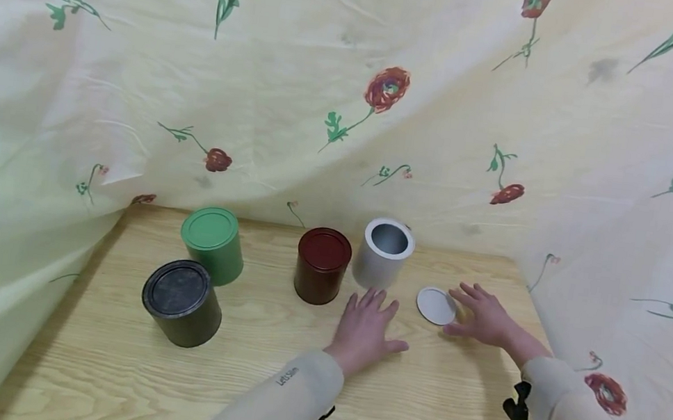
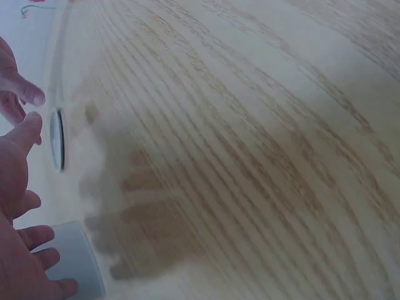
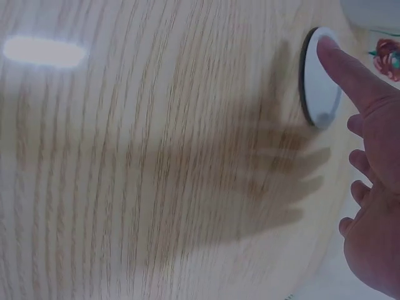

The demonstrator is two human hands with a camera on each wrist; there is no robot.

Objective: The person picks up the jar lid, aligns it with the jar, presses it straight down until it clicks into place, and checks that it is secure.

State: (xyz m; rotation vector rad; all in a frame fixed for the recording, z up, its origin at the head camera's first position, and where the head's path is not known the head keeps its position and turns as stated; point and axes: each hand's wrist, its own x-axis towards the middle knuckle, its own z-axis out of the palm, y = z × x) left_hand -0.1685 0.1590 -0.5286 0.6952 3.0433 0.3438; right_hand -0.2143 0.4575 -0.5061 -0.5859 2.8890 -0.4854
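Observation:
A white can [image 1: 372, 270] stands at the back of the wooden table with its top uncovered, showing a grey inside. To its right a flat white round lid [image 1: 434, 306] lies on the wood. My right hand [image 1: 479, 316] is at the lid's right edge, fingers spread; in the right wrist view the thumb overlaps the lid [image 3: 317, 87]. Just in front of the white can, my left hand [image 1: 363, 329] hovers palm down with fingers spread, holding nothing. Its shadow falls on the wood in the left wrist view, where part of the can [image 2: 78, 259] shows behind the fingers.
A dark red can [image 1: 322, 268] stands left of the white one, its lid on. Farther left are a green can [image 1: 215, 247] and, nearer me, a black can [image 1: 186, 304], both lidded. Flowered cloth [image 1: 288, 92] hangs behind the table [image 1: 101, 377] and down both sides.

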